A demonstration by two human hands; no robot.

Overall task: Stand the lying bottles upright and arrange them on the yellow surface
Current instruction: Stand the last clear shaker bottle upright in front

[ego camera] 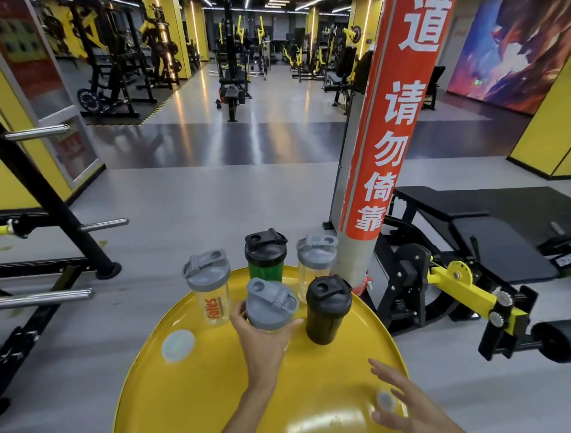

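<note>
Several shaker bottles stand upright at the far end of the round yellow surface (202,381). My left hand (266,343) is wrapped around a clear bottle with a grey lid (271,302) in the front row. To its right stands a black bottle (327,307). Behind are a clear grey-lidded bottle with orange lettering (210,285), a green bottle with a black lid (265,254) and another clear grey-lidded bottle (316,260). My right hand (404,403) hovers with spread fingers over the surface's near right edge, holding nothing.
A pillar with a red banner (382,141) rises just behind the bottles on the right. A black bench machine with yellow parts (457,275) stands to the right. A black weight rack with chrome pegs (52,257) is on the left. Grey gym floor lies beyond.
</note>
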